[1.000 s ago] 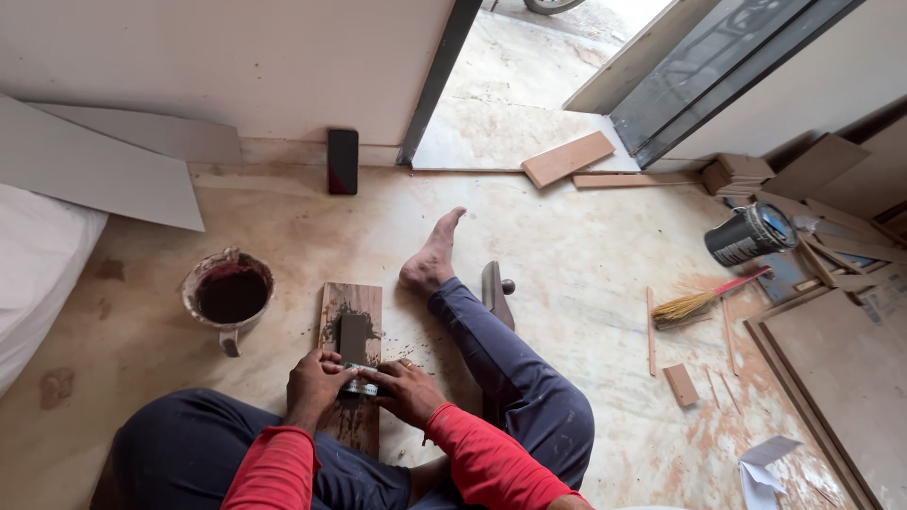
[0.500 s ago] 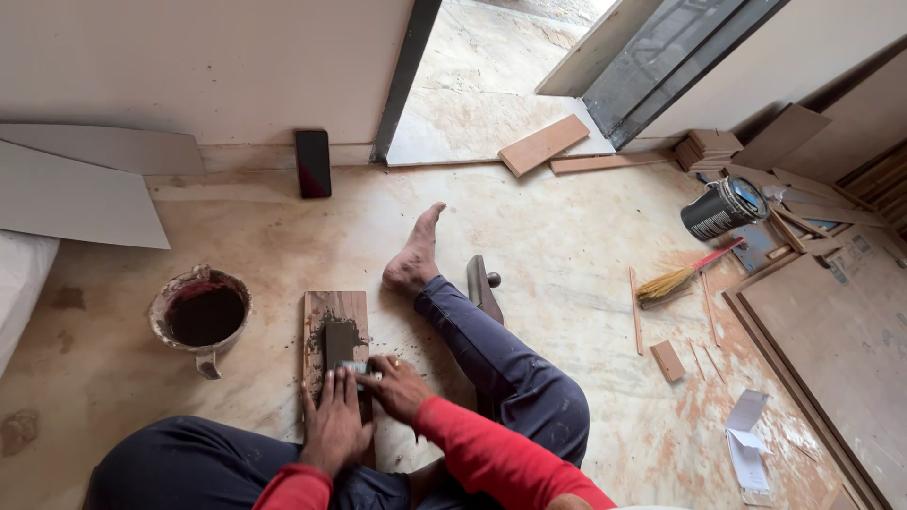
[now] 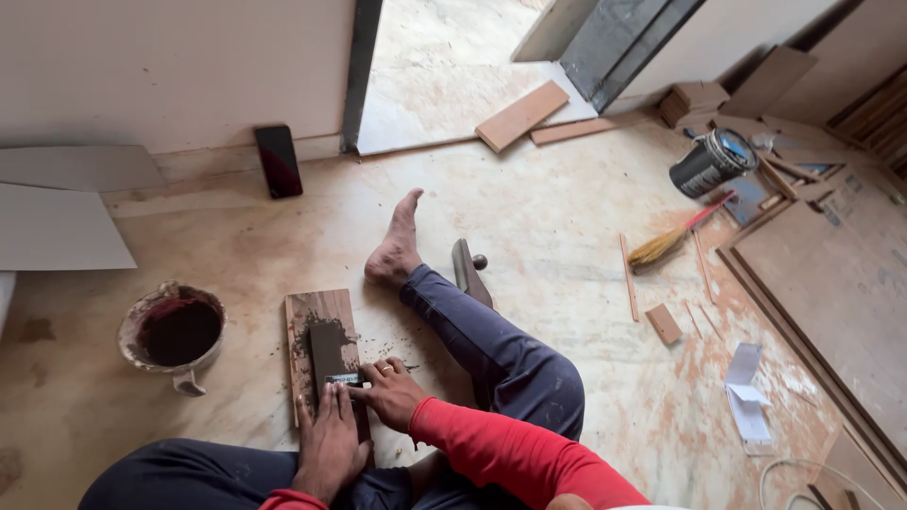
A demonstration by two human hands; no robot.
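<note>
I sit on the floor with one leg stretched out. A wooden board [image 3: 319,310] lies in front of me with a dark sharpening stone [image 3: 326,348] on it, wet with dark slurry. A small flat metal blade [image 3: 343,379] rests on the stone's near end. My left hand [image 3: 329,444] lies over it with fingers stretched forward, pressing down. From the right side, my right hand [image 3: 392,392] grips the blade, a ring on one finger.
A stained bucket [image 3: 142,354] of dark liquid stands left of the board. A hand plane [image 3: 468,269] lies by my leg. A phone [image 3: 279,161] leans on the wall. A paint can [image 3: 709,162], broom [image 3: 666,244], wood offcuts [image 3: 521,115] and stacked boards [image 3: 831,283] lie to the right.
Both hands stay on the blade and have slid slightly toward me along the stone. My left hand's fingers have flattened out. My head has turned, shifting the view.
</note>
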